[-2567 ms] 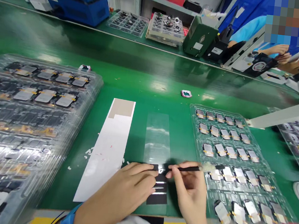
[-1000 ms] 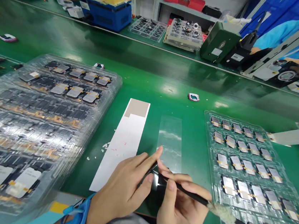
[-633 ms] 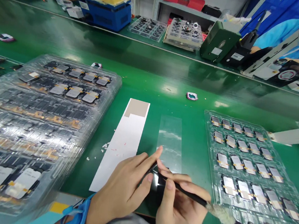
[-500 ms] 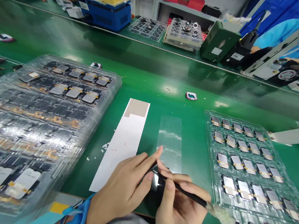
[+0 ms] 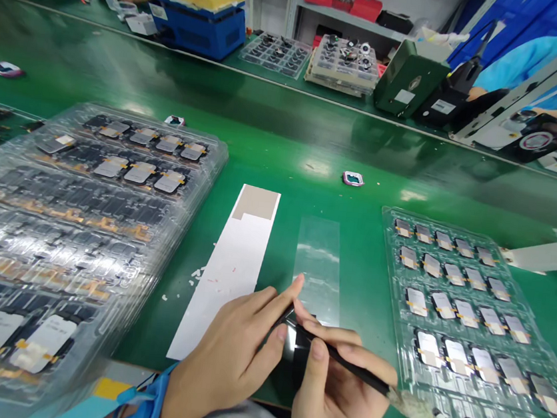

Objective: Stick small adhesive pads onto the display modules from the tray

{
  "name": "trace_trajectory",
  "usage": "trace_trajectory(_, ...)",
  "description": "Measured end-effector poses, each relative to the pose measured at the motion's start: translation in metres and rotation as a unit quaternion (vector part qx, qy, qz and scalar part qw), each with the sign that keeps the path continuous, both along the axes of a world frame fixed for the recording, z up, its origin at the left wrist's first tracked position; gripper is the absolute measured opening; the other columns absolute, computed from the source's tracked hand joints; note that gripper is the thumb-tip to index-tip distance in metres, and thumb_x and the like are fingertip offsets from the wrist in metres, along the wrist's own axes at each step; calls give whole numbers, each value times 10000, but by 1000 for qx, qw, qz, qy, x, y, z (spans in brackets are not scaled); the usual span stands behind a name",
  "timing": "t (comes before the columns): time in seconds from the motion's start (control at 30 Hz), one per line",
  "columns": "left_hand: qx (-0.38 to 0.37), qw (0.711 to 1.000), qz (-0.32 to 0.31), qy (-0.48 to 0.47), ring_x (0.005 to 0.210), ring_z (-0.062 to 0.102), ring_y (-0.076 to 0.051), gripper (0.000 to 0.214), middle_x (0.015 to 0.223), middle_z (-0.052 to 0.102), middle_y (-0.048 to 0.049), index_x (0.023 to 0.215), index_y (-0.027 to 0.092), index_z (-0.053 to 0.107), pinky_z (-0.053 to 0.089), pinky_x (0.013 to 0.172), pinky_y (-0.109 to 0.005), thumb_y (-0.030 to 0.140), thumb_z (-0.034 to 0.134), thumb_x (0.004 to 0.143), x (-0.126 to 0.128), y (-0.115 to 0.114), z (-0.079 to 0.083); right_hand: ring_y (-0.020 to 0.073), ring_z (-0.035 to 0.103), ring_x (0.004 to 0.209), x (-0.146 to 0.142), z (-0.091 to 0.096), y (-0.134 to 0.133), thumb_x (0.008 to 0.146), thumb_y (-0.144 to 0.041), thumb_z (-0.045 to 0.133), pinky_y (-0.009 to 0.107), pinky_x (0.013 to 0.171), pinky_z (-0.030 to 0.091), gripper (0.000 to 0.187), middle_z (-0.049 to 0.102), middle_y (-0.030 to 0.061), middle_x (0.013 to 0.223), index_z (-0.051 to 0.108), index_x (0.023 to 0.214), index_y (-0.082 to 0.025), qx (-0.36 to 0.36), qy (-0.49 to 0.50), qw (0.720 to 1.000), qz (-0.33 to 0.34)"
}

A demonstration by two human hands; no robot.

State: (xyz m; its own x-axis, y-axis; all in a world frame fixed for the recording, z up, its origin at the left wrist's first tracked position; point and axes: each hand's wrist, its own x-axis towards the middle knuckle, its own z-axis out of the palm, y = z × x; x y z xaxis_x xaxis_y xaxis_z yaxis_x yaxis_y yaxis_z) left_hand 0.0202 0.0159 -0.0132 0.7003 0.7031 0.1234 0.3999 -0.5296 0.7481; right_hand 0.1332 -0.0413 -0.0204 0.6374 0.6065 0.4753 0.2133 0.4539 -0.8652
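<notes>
My left hand (image 5: 238, 338), with a blue strap at the wrist, pinches a small glossy black screen-like part (image 5: 291, 336) between thumb and fingers. From the right, my right hand (image 5: 345, 394) grips a slim black tool (image 5: 363, 374) like a pen, its rear part wrapped in pale tape. The tool's tip meets the black part near my left fingertips, where fingers hide it. Under and beside the left hand lies a white strip of backing paper (image 5: 230, 277). Just beyond the fingertips is a clear film strip (image 5: 317, 254).
Stacked clear trays (image 5: 206, 180) of small screen parts stand at left; another filled tray (image 5: 391, 275) lies at right. A pink-rimmed part (image 5: 353, 178) sits on the green belt ahead. Beyond are a blue box (image 5: 203, 29), a green box (image 5: 408, 79) and co-workers' hands.
The pink-rimmed parts on the belt have shifted slightly left. Both hands keep nearly the same pose; the right hand and tool sit a touch further right and lower.
</notes>
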Motion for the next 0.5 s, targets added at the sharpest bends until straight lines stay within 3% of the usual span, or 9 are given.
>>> trace_trajectory(0.5,5,1000,1,6,924,646,-222,533,1082,671,-84,1575,243,224,554,785,-354,262,278,1045,0,0,-1,196,755,879,-2,-2,0,903,-45,572,398,767,655,234,730,7,873,484,1008,-234,-8,-11,1000,1)
